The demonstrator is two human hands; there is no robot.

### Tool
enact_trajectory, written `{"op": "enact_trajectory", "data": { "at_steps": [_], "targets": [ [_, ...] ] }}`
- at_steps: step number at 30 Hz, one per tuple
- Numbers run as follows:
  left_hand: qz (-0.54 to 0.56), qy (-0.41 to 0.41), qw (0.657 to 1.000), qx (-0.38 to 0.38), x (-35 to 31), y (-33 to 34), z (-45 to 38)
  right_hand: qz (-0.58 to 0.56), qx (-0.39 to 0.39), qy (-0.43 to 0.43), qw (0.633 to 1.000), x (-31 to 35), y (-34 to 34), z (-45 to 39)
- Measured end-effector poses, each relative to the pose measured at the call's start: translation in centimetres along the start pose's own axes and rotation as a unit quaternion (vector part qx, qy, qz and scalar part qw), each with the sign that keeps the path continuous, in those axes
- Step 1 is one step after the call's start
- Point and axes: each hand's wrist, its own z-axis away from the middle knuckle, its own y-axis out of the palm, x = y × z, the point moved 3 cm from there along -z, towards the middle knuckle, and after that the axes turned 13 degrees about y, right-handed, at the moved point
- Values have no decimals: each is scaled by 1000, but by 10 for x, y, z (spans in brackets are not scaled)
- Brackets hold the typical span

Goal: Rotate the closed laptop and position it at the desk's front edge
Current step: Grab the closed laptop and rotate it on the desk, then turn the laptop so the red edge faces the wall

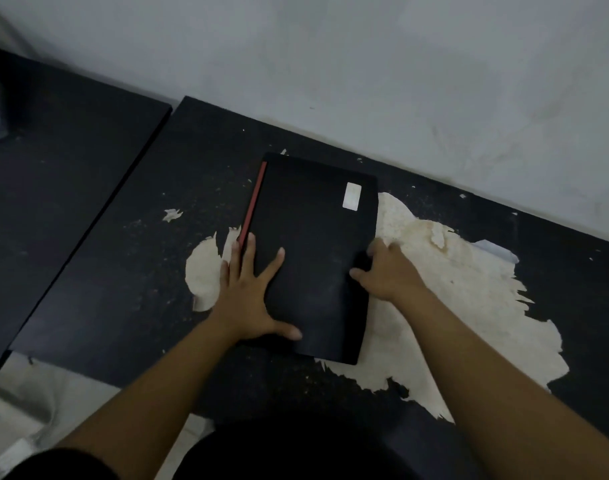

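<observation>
Laptop (313,258) lies under left fingers (249,251), right fingers (374,251) gripping its edge.

We read this as plain, worn workroom or office corner. Two black desks (98,237) pushed side by side against bare, scuffed white wall (365,71). Desk laminate peeled away in large patch (452,306), pale board exposed. We see closed black laptop (313,258) as only equipment.
</observation>
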Motion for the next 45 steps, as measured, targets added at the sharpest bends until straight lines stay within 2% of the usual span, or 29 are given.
{"op": "enact_trajectory", "data": {
  "at_steps": [3,7,11,17,22,38,42,45],
  "targets": [
    [-33,31,999,14,7,4,14,-18,-10,-41,999,21,-9,-33],
    [-40,45,998,15,8,3,19,43,-33,-24,998,48,-15,-68],
    [-78,40,995,35,7,5,17,84,-11,-69,994,68,-26,-100],
    [-85,45,995,25,8,3,17,118,21,-111,987,81,-42,-125],
    [-93,60,994,20,9,-3,14,110,6,-122,986,79,-46,-131],
    [-219,163,951,148,35,-56,-23,58,-9,5,998,2,-31,-99],
    [-194,125,964,132,42,-59,-18,25,-3,34,999,-6,-24,-94],
    [-112,-3,993,36,46,-50,9,20,3,39,999,-4,-25,-92]
  ]
}}
